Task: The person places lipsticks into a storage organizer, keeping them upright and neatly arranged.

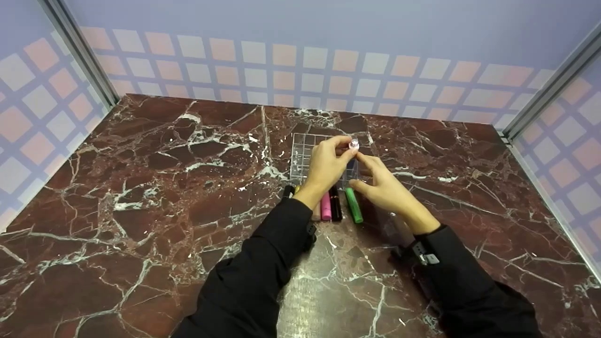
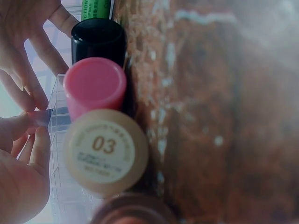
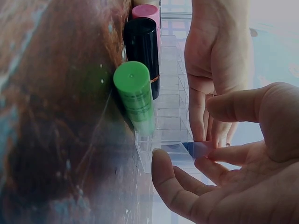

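Near the tabletop's far edge, the left hand (image 1: 326,166) pinches a small clear-capped tube (image 1: 353,144) above the clear grid organizer (image 1: 300,155); the right hand (image 1: 382,188), fingers apart, steadies it, holding nothing. Lipsticks (image 1: 335,206) lie beside.

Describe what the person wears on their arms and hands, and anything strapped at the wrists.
Both arms are covered by long black sleeves, left sleeve and right sleeve, reaching to the wrists. The left hand and right hand are bare: no gloves, and no rings or watch that I can make out. A small dark device with a grey patch sits at the right cuff; a dark fitting shows at the left cuff.
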A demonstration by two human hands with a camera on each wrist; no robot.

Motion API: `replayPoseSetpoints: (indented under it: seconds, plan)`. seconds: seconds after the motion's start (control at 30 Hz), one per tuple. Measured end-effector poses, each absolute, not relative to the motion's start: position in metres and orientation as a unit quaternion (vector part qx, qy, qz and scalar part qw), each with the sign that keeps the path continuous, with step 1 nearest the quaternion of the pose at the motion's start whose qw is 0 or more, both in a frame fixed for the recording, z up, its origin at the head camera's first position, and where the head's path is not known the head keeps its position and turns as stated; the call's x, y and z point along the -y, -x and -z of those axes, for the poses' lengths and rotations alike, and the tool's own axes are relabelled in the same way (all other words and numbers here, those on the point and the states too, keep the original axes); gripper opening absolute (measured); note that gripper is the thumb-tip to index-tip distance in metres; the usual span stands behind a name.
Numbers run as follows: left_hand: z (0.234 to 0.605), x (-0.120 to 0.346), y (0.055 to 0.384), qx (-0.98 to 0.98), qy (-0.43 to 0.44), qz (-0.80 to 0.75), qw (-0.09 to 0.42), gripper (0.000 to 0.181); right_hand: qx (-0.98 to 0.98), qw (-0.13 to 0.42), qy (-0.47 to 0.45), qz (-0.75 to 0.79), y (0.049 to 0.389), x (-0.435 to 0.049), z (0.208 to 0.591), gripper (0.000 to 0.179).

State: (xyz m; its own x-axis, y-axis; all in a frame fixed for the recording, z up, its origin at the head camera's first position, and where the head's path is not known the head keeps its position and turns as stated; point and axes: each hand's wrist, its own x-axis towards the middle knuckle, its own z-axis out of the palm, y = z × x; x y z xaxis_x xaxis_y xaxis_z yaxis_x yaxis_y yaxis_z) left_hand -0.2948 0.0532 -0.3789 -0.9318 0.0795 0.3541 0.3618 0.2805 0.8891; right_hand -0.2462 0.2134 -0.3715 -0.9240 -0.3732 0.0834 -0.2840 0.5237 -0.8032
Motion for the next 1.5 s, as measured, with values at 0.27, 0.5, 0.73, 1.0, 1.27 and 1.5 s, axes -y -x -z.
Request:
replayPoseSetpoints:
  seconds: [0.27,0.5,0.73,1.0,1.27,1.5]
  plan:
    - [0.379,-0.053,0.295,0.795,0.138,0.578,0.124,0.031,-0.871,0.049,0.189,0.451,0.246,-0.213,0.371,0.072]
    - [0.379,-0.052,0.294,0.796,0.138,0.577,0.121,0.030,-0.869,0.048,0.191,0.454,0.247,-0.214,0.373,0.072]
    - [0.379,-0.049,0.292,0.803,0.138,0.567,0.121,0.027,-0.869,0.047,0.189,0.455,0.246,-0.215,0.373,0.070]
    - [0.370,-0.048,0.286,0.805,0.132,0.569,0.104,0.030,-0.882,0.027,0.189,0.432,0.243,-0.217,0.365,0.066]
    - [0.360,-0.035,0.276,0.824,0.104,0.555,0.048,0.031,-0.902,0.020,0.164,0.398,0.237,-0.220,0.357,0.055]
    - [0.358,-0.024,0.266,0.848,0.122,0.516,0.002,0.030,-0.922,0.018,0.182,0.341,0.232,-0.219,0.355,0.037]
